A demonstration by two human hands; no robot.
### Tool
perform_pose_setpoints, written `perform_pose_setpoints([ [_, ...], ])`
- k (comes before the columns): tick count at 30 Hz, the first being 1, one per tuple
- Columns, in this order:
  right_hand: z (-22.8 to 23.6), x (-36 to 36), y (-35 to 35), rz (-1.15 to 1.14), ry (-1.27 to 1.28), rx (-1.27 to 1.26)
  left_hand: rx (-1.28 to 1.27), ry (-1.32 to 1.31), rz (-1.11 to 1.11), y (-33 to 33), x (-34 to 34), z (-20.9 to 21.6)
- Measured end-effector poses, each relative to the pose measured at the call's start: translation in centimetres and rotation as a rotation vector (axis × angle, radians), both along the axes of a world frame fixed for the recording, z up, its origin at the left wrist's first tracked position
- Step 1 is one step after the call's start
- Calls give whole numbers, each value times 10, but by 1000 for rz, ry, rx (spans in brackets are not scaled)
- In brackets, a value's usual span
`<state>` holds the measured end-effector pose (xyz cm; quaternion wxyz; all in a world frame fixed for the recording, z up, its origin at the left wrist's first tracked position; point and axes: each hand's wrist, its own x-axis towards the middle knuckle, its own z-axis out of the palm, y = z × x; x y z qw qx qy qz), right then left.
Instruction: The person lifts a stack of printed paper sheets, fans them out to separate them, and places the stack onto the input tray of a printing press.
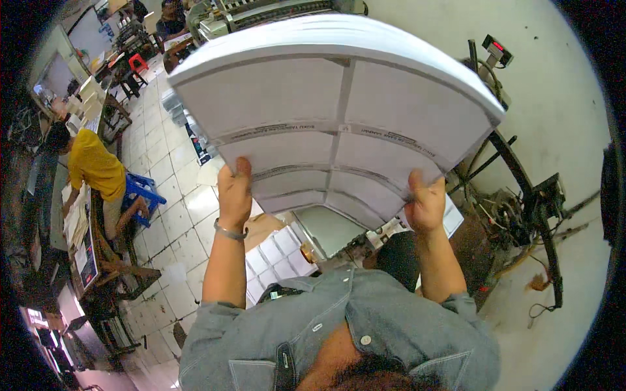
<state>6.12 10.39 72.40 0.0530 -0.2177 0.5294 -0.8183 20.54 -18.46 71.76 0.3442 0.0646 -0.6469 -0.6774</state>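
Note:
A thick stack of large printed paper sheets [287,91] is held up in front of me, bowed along its far edge. Its near face shows a grid of pale panels with grey borders. My left hand [235,189] grips the left side of the stack, thumb on the near face and fingers hidden behind. On the right side my right hand [427,199] grips it the same way. Below the stack, near my waist, lies another pile of printed sheets [280,257] with a similar grid. A flat metal plate [328,229] of a machine shows just under the stack's lower edge.
A large machine [261,14] stands behind the stack. At the right, a metal frame [521,176] with cables is by the wall, below a small display [498,51]. On the left, a person in a yellow shirt [98,163] sits at a bench beside a blue stool [143,195].

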Motion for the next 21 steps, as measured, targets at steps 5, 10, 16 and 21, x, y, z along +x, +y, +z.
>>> perform_pose_setpoints([
  [5,-16,7,22,100,69,245,217,-65,-63,8,9,-25],
  [10,-14,11,10,111,-76,46,129,-199,-102,-8,2,-35],
  [16,-37,-5,16,66,118,116,81,-22,-29,-6,-16,-34],
  [21,-19,-5,9,43,9,14,-20,-117,-118,-19,-15,-14],
])
